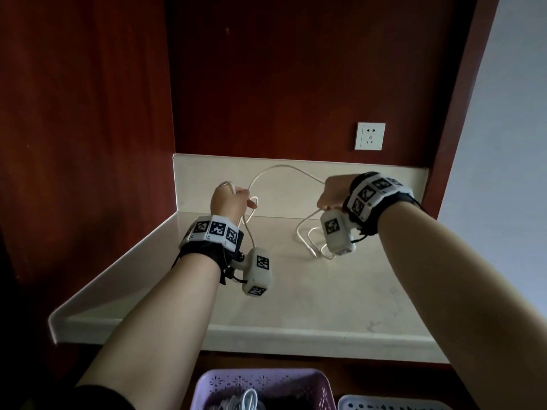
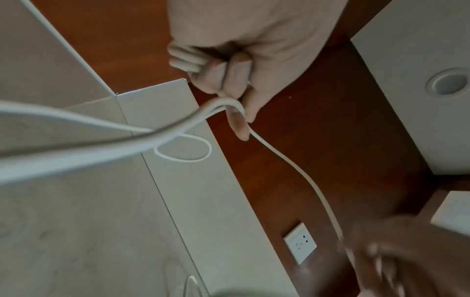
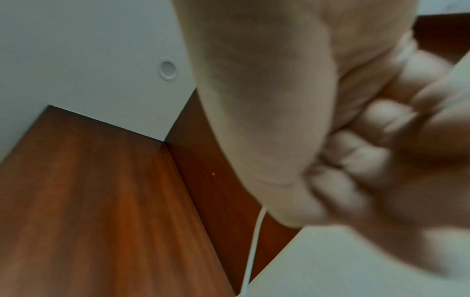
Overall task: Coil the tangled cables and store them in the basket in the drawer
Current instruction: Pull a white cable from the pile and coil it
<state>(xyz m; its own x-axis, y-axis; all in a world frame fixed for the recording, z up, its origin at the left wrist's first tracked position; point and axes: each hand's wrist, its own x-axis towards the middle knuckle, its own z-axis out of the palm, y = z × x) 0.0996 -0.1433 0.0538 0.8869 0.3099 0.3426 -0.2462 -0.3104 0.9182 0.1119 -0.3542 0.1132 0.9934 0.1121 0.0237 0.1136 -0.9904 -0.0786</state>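
Note:
A white cable (image 1: 284,167) arcs in the air between both hands above the cream countertop (image 1: 296,291). My left hand (image 1: 229,202) grips several coiled loops of it, with the loops (image 2: 184,60) sticking out of the fist. My right hand (image 1: 333,193) is curled round the cable farther along; its fingers (image 3: 356,156) are closed and blurred in the right wrist view. The loose end (image 1: 313,247) lies in curls on the counter below the right hand. A purple basket (image 1: 260,383) with white cables inside sits in the drawer at the bottom.
A white wall socket (image 1: 370,136) is on the dark red back panel. Red wooden walls close in the left and right sides of the counter. A second, pale basket (image 1: 393,405) sits to the right of the purple one.

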